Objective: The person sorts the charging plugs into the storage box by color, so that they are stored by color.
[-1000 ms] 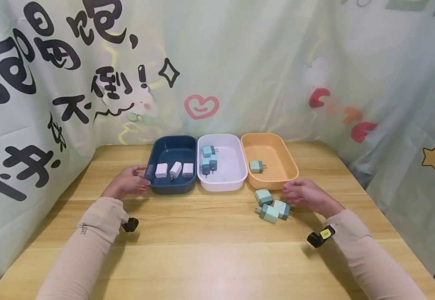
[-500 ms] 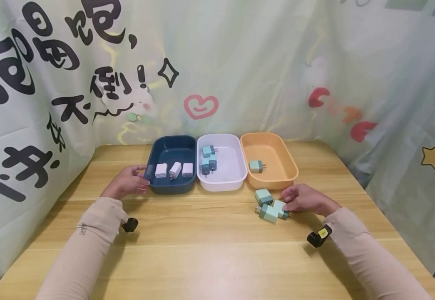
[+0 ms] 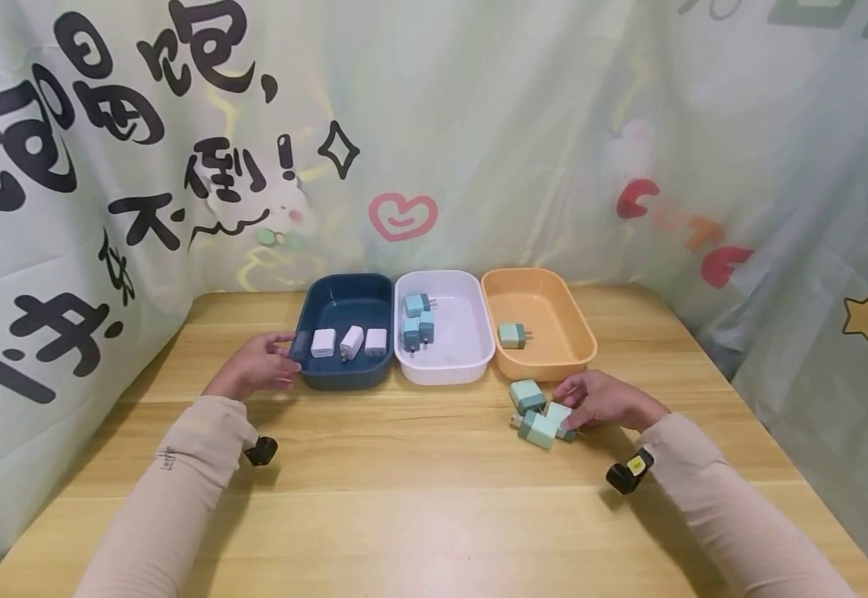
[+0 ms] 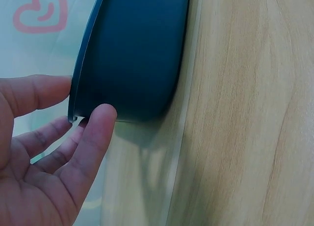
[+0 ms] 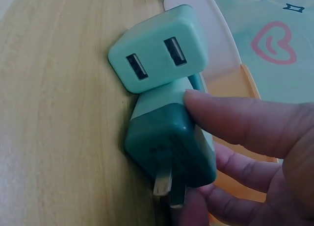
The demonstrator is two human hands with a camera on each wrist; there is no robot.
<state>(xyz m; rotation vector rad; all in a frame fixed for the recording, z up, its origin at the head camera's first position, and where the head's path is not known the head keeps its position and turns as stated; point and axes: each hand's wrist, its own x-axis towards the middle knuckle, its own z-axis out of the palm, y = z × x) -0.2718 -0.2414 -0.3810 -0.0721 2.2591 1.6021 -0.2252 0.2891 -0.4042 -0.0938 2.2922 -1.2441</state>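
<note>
My right hand (image 3: 601,400) pinches a mint-green USB wall charger (image 5: 164,123) with dark green ends and metal prongs, thumb on one side and fingers on the other. Against it lies another mint charger (image 5: 162,52) showing two USB ports. A third green charger (image 3: 527,396) rests just behind these on the table. At the left, my left hand (image 3: 257,365) touches the outer rim of the dark blue bin (image 4: 132,54) with relaxed, extended fingers. Inside that bin are three white chargers (image 3: 352,342).
A white bin (image 3: 463,365) holding three blue chargers (image 3: 419,320) stands beside the blue one. To its right, an orange bin (image 3: 553,328) has one green charger (image 3: 512,335) in it. The wooden table (image 3: 404,498) ends at a printed curtain (image 3: 478,124).
My right hand has come from the orange bin's front corner down and left onto the rightmost green charger and pinches it. The left hand stays at the blue bin.
</note>
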